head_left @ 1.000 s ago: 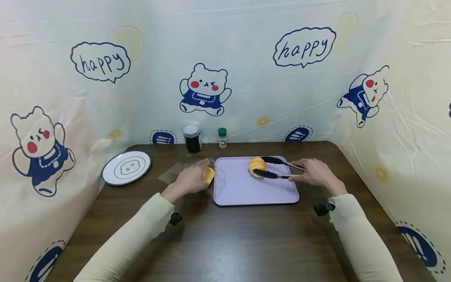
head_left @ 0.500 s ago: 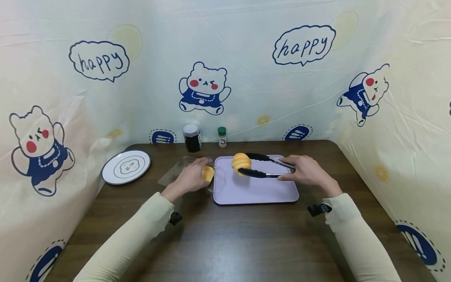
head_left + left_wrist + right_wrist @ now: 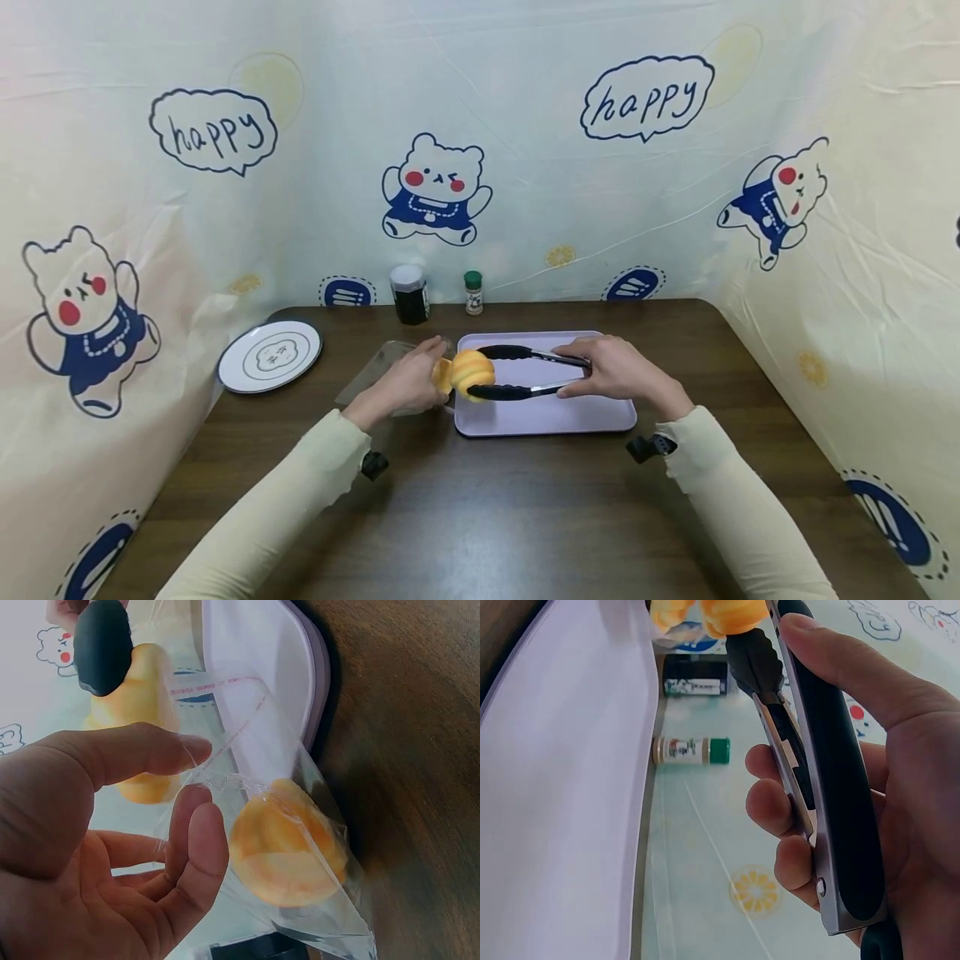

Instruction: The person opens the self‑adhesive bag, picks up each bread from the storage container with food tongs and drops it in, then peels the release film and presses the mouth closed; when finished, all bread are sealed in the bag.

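My left hand point(image 3: 405, 382) pinches the edge of a clear plastic bag point(image 3: 330, 922) between thumb and fingers; a round golden bun point(image 3: 285, 847) lies inside it. My right hand point(image 3: 618, 372) grips black-tipped metal tongs point(image 3: 517, 392), its fingers wrapped round the handles in the right wrist view. Between the tong tips is a striped orange-yellow bun point(image 3: 472, 374), held beside the bag at the left edge of the lilac tray point(image 3: 555, 417). In the left wrist view this bun point(image 3: 150, 682) shows behind the bag's clear film, partly hidden by my thumb.
A white plate point(image 3: 270, 357) with a dark rim is at the table's back left. A dark jar with a pale lid point(image 3: 410, 296) and a small green-capped shaker point(image 3: 473, 293) stand along the back edge. Patterned cloth point(image 3: 525, 167) hangs behind the table point(image 3: 480, 508).
My right hand and the tongs have moved left, carrying the striped bun from above the tray to beside the bag. My left hand has stayed almost in place.
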The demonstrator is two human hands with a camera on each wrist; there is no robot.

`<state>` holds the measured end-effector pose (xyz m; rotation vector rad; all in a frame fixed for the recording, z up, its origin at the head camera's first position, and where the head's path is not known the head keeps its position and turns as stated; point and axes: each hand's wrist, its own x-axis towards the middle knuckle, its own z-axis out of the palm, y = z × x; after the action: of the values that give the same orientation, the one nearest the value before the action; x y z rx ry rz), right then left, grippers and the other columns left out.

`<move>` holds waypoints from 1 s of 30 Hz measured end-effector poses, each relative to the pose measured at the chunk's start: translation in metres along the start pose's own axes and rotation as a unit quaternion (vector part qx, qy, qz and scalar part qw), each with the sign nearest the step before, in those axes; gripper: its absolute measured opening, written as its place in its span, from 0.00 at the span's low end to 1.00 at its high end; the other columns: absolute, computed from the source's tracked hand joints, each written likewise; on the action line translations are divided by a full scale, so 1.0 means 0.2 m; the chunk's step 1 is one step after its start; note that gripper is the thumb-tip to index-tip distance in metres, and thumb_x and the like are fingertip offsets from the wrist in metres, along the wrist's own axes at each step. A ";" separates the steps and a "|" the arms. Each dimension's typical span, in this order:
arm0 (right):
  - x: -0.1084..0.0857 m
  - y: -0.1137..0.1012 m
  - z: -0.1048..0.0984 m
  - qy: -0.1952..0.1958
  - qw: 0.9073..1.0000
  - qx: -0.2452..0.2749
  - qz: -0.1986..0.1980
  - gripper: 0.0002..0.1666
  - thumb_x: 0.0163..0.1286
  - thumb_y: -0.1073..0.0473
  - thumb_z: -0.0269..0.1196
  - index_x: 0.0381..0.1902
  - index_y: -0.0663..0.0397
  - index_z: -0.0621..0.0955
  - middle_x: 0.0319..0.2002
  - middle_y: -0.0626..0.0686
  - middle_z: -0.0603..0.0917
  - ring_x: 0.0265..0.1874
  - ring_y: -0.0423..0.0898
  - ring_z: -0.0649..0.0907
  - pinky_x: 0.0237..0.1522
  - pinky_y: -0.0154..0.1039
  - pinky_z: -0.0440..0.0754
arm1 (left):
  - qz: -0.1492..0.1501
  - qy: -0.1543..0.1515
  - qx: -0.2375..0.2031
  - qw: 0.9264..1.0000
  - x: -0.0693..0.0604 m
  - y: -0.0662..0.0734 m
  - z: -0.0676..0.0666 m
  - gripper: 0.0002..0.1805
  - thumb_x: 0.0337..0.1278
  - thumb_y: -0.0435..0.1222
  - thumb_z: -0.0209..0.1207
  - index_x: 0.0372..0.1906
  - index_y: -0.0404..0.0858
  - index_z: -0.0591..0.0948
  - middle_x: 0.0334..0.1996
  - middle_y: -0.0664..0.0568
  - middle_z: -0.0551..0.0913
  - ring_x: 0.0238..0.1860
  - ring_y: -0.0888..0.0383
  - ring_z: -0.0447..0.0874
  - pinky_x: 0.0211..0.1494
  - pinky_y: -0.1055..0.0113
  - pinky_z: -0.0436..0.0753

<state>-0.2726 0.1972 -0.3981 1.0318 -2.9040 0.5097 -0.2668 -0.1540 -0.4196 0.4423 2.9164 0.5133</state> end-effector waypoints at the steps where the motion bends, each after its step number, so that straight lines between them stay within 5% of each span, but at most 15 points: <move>1: 0.01 -0.01 0.01 -0.003 1.000 0.002 -0.003 0.41 0.56 0.33 0.71 0.62 0.45 0.81 0.52 0.50 0.86 0.36 0.43 0.77 0.43 0.45 0.78 | 0.004 -0.001 -0.001 1.000 0.00 0.00 0.00 0.52 0.46 0.39 0.71 0.76 0.34 0.60 0.79 0.42 0.54 0.74 0.37 0.62 0.73 0.42 0.68; 6: 0.06 -0.02 0.04 -0.008 1.000 -0.009 -0.012 0.40 0.55 0.33 0.72 0.62 0.45 0.82 0.54 0.49 0.86 0.38 0.43 0.77 0.42 0.43 0.78 | 0.011 -0.013 -0.006 1.000 -0.01 0.01 -0.01 0.53 0.43 0.36 0.71 0.77 0.33 0.58 0.80 0.42 0.52 0.74 0.37 0.63 0.72 0.42 0.69; 12: 0.08 -0.03 0.07 -0.006 0.999 -0.034 -0.012 0.39 0.54 0.33 0.73 0.60 0.45 0.83 0.54 0.50 0.87 0.46 0.45 0.85 0.52 0.50 0.83 | 0.002 -0.032 -0.027 0.999 -0.01 0.02 0.00 0.54 0.44 0.35 0.72 0.78 0.36 0.56 0.81 0.45 0.49 0.75 0.37 0.59 0.74 0.40 0.66; 19: 0.10 -0.07 0.08 -0.006 0.998 -0.057 -0.022 0.39 0.53 0.34 0.73 0.59 0.45 0.83 0.50 0.48 0.88 0.26 0.38 0.74 0.40 0.41 0.81 | 0.019 -0.031 -0.023 0.999 0.00 0.01 0.00 0.55 0.45 0.37 0.73 0.78 0.34 0.56 0.81 0.42 0.49 0.75 0.36 0.60 0.74 0.40 0.66; 30: 0.12 -0.16 0.11 0.016 0.996 -0.084 0.009 0.40 0.53 0.33 0.73 0.60 0.46 0.83 0.52 0.50 0.88 0.45 0.49 0.88 0.45 0.48 0.85 | 0.029 -0.025 -0.003 0.999 0.01 0.01 0.01 0.55 0.45 0.37 0.74 0.78 0.34 0.56 0.80 0.42 0.51 0.75 0.37 0.61 0.74 0.42 0.66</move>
<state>-0.2696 0.1530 -0.4075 0.9652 -2.8716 0.2740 -0.2672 -0.1509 -0.4204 0.5323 2.8599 0.5115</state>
